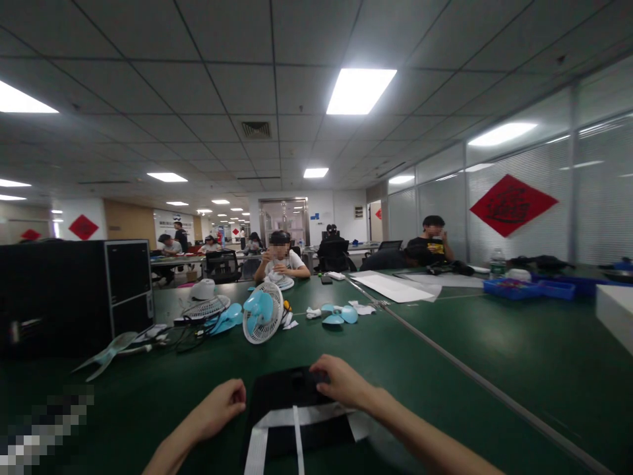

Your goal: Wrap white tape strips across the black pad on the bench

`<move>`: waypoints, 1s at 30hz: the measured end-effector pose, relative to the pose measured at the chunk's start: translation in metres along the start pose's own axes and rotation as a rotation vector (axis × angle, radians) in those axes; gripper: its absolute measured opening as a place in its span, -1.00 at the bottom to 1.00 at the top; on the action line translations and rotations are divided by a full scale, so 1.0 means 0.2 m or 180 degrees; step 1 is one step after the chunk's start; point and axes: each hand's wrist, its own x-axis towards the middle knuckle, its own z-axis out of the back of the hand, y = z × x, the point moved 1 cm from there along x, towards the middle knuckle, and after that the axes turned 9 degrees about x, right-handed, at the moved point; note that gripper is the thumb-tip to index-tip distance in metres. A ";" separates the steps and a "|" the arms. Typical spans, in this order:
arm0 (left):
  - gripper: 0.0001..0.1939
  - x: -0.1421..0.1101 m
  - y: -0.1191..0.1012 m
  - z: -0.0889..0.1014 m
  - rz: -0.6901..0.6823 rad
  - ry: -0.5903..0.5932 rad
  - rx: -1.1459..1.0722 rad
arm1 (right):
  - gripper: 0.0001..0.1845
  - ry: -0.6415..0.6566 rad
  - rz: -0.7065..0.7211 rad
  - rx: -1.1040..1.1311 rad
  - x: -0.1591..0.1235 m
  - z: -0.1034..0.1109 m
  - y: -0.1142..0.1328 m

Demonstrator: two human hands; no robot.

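Observation:
A flat black case-like object (277, 389) lies on the green table at the near middle, with pale flat bands (297, 435) across its near part. Its exact kind is unclear. My right hand (341, 382) is at its far right corner, with thumb and fingers closed on the edge. Just left of the black object, my left hand (223, 406) hovers with its fingers curled in; nothing shows in them. A translucent pale sheet (361, 425) lies at the object's right side, partly behind my right forearm.
Beyond my hands lie a fan head with blue blades (263, 313), a loose blue fan blade (339, 314) and cables. A black computer tower (128, 284) stands left. Blue trays (512, 288) and white sheets (395, 285) are farther right. A person (281, 260) sits opposite.

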 end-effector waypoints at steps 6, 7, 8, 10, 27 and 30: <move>-0.53 0.10 0.32 -0.04 0.0525 -0.0653 0.0974 | -0.63 0.0197 0.0178 -0.0425 0.22 -0.14 0.05; -0.50 0.11 0.38 -0.04 0.0667 -0.0615 0.1081 | -0.66 0.0188 0.0131 -0.0466 0.24 -0.16 0.06; -0.47 0.11 0.43 -0.04 0.0799 -0.0560 0.1150 | -0.68 0.0170 0.0090 -0.0493 0.25 -0.17 0.06; -0.43 0.11 0.52 -0.03 0.1039 -0.0451 0.1169 | -0.70 0.0140 0.0037 -0.0541 0.26 -0.18 0.05; -0.40 0.14 0.64 -0.06 0.1189 -0.0484 0.1004 | -0.65 -0.1379 -0.1535 -0.0883 -0.28 0.56 -0.60; -0.40 0.14 0.64 -0.06 0.1204 -0.0437 0.0932 | -0.66 -0.1490 -0.2022 -0.1029 -0.45 0.68 -0.74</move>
